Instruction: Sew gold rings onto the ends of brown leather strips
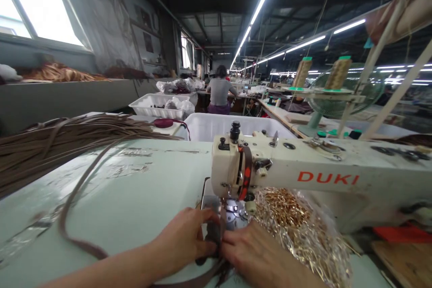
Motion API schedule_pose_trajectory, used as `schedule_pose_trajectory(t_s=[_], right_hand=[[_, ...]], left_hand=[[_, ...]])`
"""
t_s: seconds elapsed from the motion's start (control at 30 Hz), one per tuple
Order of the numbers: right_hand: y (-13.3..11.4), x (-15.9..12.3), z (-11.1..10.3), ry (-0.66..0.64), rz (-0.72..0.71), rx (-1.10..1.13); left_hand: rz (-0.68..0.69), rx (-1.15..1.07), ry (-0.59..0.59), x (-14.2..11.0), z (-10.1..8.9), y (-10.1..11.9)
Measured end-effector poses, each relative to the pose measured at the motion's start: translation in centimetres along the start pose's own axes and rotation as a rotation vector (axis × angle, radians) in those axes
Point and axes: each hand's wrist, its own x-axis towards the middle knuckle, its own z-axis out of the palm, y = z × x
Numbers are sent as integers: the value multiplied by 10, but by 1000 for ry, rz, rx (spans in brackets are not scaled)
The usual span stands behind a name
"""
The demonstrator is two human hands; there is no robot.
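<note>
While under needle: both hands [219, 247] w/ strap [72, 234]

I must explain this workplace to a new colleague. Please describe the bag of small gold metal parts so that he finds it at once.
Start at the cream sewing machine marked DUKI on the pale green table. Below its arm, right of the needle, lies a clear plastic bag of gold metal parts, touching the right hand. It is the only shiny gold thing here; the brown straps lie far left.
</note>
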Motion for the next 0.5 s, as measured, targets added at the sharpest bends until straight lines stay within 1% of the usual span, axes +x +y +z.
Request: schedule_pose_trajectory(t_s=[0.07, 0.1, 0.17, 0.2, 0.3, 0.37, 0.43, 0.5], right_hand=[[1, 0, -1, -9, 11, -6], [2, 0, -1, -13, 25, 4], [6, -3, -4, -18, 58, 65], [9, -5, -7, -23, 66, 110], [22, -14, -16, -47, 102, 198], [32, -19, -20, -44, 215, 172], [41, -20, -20, -17, 353, 130], [47, -19, -16, 42, 442, 111]], left_hand=[[184, 260, 26, -12, -4, 9], [255, 329, 28, -16, -5, 12], [330, 414, 14, -20, -5, 12], [356, 451, 13, -20, -2, 8], [502, 572, 65, -12, 14, -18], [596, 657, 163, -4, 31, -42], [628, 726, 254, 3, 50, -62], [615, 750, 275, 7, 63, -73]])
